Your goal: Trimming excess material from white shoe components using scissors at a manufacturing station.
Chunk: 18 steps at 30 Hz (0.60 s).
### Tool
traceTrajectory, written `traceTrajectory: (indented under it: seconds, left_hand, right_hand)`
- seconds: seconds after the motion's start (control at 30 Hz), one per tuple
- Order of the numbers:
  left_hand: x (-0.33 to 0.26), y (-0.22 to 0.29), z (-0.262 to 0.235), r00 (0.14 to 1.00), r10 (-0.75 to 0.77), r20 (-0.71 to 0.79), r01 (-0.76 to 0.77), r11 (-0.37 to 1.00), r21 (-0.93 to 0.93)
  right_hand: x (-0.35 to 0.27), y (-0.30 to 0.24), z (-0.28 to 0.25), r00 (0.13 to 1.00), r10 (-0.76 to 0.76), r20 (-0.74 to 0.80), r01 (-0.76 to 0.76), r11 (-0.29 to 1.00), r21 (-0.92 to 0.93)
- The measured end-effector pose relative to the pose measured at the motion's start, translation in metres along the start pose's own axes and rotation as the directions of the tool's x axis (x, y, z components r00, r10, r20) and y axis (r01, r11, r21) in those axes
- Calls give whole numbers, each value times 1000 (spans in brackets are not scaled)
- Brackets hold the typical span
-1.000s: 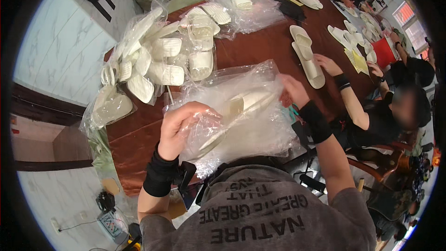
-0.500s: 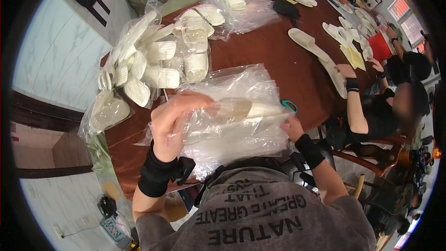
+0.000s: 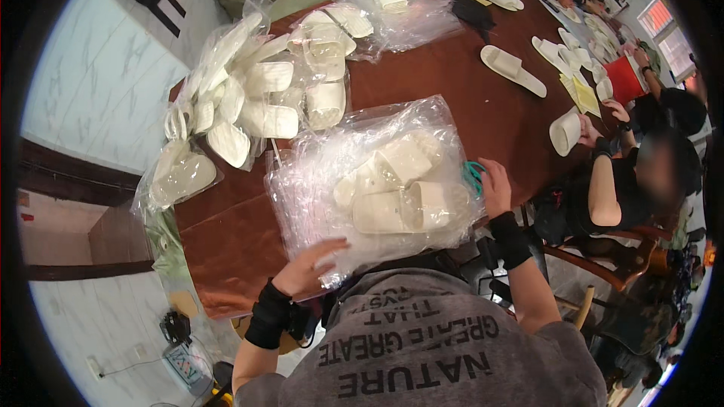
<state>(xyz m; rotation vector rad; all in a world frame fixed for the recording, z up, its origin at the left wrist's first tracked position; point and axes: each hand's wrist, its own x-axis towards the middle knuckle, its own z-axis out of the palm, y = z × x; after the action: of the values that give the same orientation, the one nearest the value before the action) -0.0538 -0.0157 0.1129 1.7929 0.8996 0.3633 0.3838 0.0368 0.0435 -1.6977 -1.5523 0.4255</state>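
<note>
Slippers (image 3: 396, 196) in cream white lie bundled inside a clear plastic bag (image 3: 332, 173) on the near edge of the brown worktop (image 3: 467, 98), right in front of the person. The left hand (image 3: 313, 267) rests on the bag's near lower corner, fingers spread flat over the film and not closed round anything. The right hand (image 3: 494, 185) is at the bag's right edge, next to a small teal thing (image 3: 473, 175) that peeps out from under the plastic; whether those fingers pinch the film or the teal thing cannot be told from here.

The bundle looks light and soft: thin foam-like soles, flexible uppers, nothing brittle. The film is crinkled, glossy and probably slippery, so the slippers would likely slide about inside if the bag were lifted by one corner. A steadier hold would be from both sides at once, pressing the film against the slippers themselves, or under the bundle with flat palms. Loose plastic alone would stretch or slip.

Further up the worktop lies a big heap of bagged slippers (image 3: 256, 98), with another bagged lot (image 3: 392, 0) beyond it. Single slippers (image 3: 513, 69) lie bare toward the far right, where another person's hand (image 3: 584, 132) holds one slipper (image 3: 564, 132).
</note>
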Motion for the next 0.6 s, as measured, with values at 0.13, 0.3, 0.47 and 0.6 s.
traceTrajectory:
  seconds: [0.13,0.3,0.47,0.6]
  left_hand:
    - [24,-34,11,829,-264,-493,174,960,-221]
    - [60,-48,24,706,-617,-348,174,627,-759]
    - [57,-54,32,718,-683,-134,46,239,-970]
    - [63,-38,25,804,-593,-27,158,259,-953]
  right_hand:
    - [6,-6,40,986,-95,137,111,986,-121]
    - [-9,22,86,962,-87,259,159,950,-270]
    - [-14,18,89,967,-121,223,176,953,-246]
    - [-16,16,90,970,-104,219,163,949,-270]
